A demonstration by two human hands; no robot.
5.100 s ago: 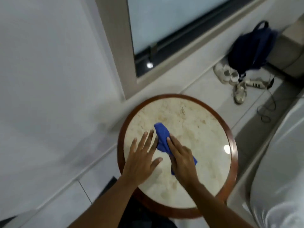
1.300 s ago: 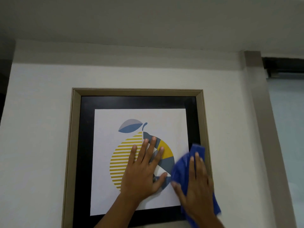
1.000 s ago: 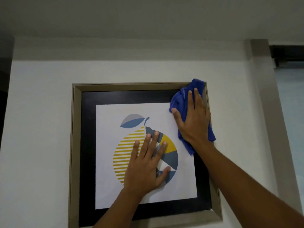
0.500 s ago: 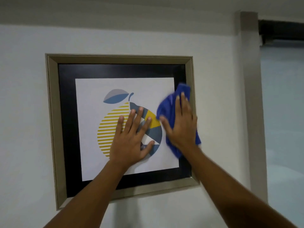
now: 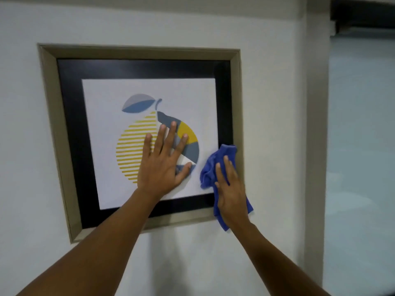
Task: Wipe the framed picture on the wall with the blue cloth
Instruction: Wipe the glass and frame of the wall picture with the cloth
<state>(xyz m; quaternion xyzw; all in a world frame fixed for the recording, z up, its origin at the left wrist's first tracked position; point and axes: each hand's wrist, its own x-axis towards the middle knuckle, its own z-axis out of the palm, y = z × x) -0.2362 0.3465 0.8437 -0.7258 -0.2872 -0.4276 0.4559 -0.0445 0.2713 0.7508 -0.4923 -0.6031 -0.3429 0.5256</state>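
The framed picture (image 5: 53,116) hangs on a white wall: a beige frame, a black mat and a white print of a yellow and blue fruit. My left hand (image 5: 163,165) lies flat on the print's middle, fingers spread, holding nothing. My right hand (image 5: 230,193) presses the crumpled blue cloth (image 5: 210,167) against the picture's lower right corner, over the mat and frame edge. The cloth sticks out above my fingers and below my palm, and it hides that corner.
A beige window post (image 5: 315,124) runs down the wall right of the picture. Beyond it is a pale frosted pane (image 5: 361,135) with a dark rail (image 5: 361,16) above. White wall (image 5: 21,146) surrounds the frame on the left and below.
My right hand has slid the cloth down the picture's right side from mid-height to the lower right corner. My left hand has stayed flat on the print.
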